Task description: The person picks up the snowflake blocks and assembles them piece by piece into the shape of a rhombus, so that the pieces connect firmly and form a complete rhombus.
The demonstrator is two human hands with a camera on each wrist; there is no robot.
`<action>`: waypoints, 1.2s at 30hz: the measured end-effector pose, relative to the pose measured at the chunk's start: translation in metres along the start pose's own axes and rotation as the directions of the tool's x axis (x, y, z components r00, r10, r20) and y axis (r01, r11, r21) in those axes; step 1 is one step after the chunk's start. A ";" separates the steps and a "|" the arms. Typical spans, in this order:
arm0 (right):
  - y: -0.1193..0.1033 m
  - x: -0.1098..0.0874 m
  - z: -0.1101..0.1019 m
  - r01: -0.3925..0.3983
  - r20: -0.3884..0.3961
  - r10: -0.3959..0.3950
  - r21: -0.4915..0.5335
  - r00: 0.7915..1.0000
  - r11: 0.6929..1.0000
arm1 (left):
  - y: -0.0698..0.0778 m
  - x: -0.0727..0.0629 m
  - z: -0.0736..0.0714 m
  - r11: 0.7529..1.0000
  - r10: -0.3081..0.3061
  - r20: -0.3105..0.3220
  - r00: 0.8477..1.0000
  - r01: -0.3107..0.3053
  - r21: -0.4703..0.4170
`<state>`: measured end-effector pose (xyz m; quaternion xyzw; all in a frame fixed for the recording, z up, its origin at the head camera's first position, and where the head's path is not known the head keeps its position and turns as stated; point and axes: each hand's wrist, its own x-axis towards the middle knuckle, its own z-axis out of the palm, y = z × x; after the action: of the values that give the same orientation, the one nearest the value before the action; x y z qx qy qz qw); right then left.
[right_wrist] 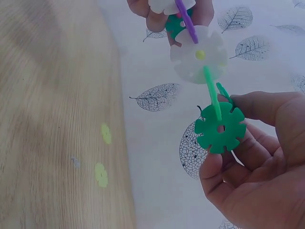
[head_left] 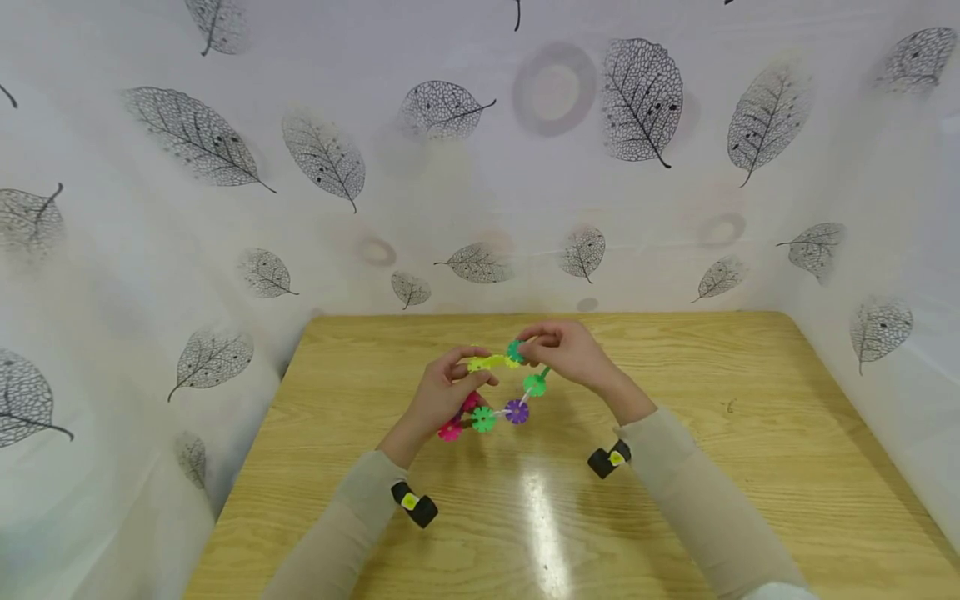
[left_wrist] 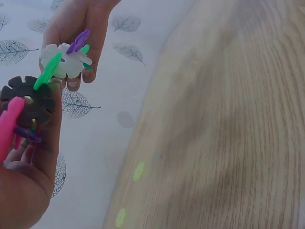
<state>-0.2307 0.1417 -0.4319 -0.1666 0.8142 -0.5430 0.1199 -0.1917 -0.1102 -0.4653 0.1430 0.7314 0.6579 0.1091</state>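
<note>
A chain of interlocking plastic flower discs (head_left: 516, 412), in green, purple, white, black and pink, hangs in a loop between the two hands above the wooden table. My right hand (head_left: 567, 353) pinches a dark green disc (right_wrist: 220, 128) at the chain's upper end between thumb and fingers. My left hand (head_left: 438, 392) holds the chain's other side, its thumb and fingers close to yellow discs (head_left: 489, 362). A black disc (left_wrist: 28, 101) and a pink disc (left_wrist: 9, 124) show in front of the left hand in its wrist view, hiding part of the grip.
Under the hands is a wood-grain table (head_left: 712, 467). In both wrist views, two yellow discs (right_wrist: 101, 175) show against the tabletop. A white leaf-print curtain (head_left: 480, 192) stands along the table's back and sides.
</note>
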 end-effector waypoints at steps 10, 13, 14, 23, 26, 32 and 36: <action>-0.005 -0.003 0.005 -0.029 0.010 0.028 0.044 1.000 0.999 | 0.000 -0.001 0.000 1.000 -0.003 0.009 1.000 0.004 -0.010; -0.005 -0.003 0.005 -0.033 0.019 0.032 0.053 0.999 0.998 | 0.000 0.000 0.001 1.000 -0.001 0.015 1.000 0.002 -0.014; -0.005 -0.004 0.005 -0.033 0.020 0.032 0.056 0.999 0.998 | 0.000 0.000 0.001 1.000 -0.001 0.016 1.000 0.001 -0.017; 0.000 -0.003 0.007 -0.021 0.032 0.017 0.129 0.999 0.991 | 0.003 -0.001 0.003 0.999 -0.012 0.030 0.999 0.014 -0.044; 0.000 -0.003 0.009 -0.023 0.034 0.018 0.149 0.999 0.989 | 0.003 -0.003 0.003 0.999 -0.016 0.035 0.999 0.017 -0.029; 0.001 -0.003 0.011 -0.017 0.040 0.011 0.164 0.999 0.986 | 0.001 -0.005 0.004 1.000 0.003 0.038 0.999 -0.002 -0.024; 0.000 -0.004 0.011 -0.017 0.034 0.011 0.170 0.999 0.985 | 0.001 -0.004 0.004 0.999 0.018 0.036 0.999 -0.017 -0.030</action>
<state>-0.2231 0.1337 -0.4360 -0.1589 0.7638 -0.6070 0.1511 -0.1860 -0.1076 -0.4654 0.1596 0.7180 0.6671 0.1186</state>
